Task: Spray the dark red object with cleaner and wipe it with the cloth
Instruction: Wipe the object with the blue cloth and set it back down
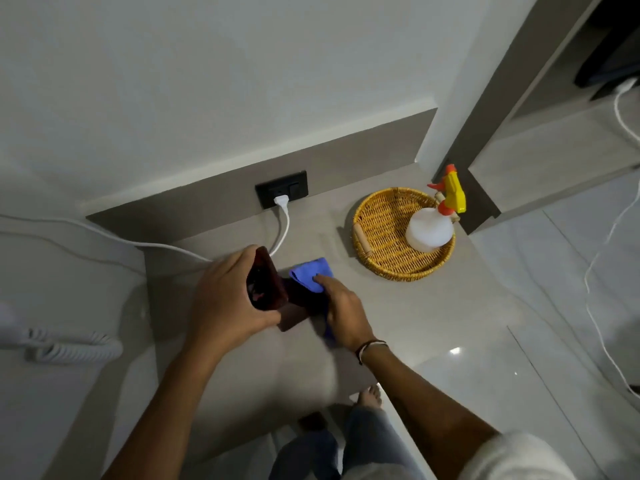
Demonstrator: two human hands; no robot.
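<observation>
A dark red wallet-like object (268, 284) lies open on the grey counter (398, 317). My left hand (225, 296) grips its raised left flap. The lower flap lies flat on the counter, partly hidden. My right hand (343, 306) presses a blue cloth (313, 273) onto the object's right part. A white spray bottle (429, 230) with a yellow and orange trigger stands in a wicker basket (381, 237) at the back right, apart from both hands.
A black wall socket (281, 188) holds a white plug, and its cable (282, 233) runs down behind my left hand. A coiled white cord (69, 348) lies at the left. The counter's front edge is near my legs and a bare foot (370, 398).
</observation>
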